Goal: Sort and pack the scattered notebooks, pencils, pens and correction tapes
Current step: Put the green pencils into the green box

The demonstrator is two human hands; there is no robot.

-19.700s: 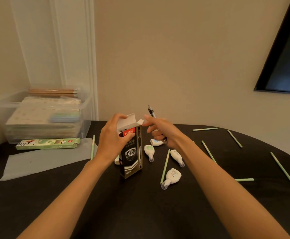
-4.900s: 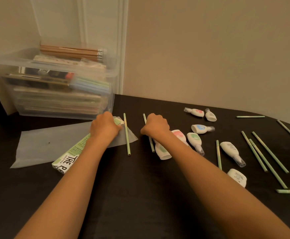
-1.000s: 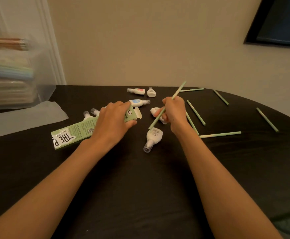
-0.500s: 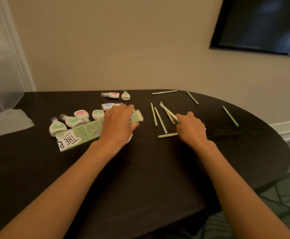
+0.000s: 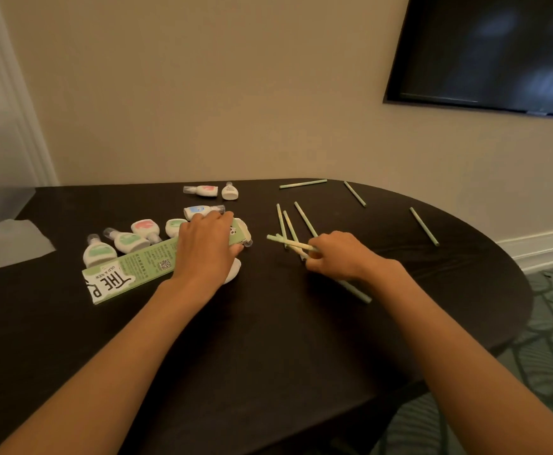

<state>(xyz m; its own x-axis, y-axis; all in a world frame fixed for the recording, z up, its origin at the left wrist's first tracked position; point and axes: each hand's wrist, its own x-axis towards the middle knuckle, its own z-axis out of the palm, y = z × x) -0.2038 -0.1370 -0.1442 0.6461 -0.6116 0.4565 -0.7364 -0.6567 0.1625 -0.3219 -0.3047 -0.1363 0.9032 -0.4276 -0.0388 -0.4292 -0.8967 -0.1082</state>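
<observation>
Pencil pickup: right hand (image 5: 337, 254) pinches a few green pencils (image 5: 289, 243); left hand (image 5: 206, 247) is curled over the pencil box (image 5: 130, 272), pinning it to the table (image 5: 268, 339).
Risks: held pencils sit crossed, so they'd likely jam at the box mouth or slip. Box seems to rest partly on a correction tape (image 5: 232, 274) and may rock. Loose pencil (image 5: 424, 226) near the table edge could roll off. Box print reads "THE P…", small "OLD & NEW", QR code; rest illegible.

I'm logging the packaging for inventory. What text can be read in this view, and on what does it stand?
"THE": green pencil box, large letters near its end.
"P": same box, rest cut off.
The box's small print and QR code, and the labels on the correction tapes: too small to read.
</observation>
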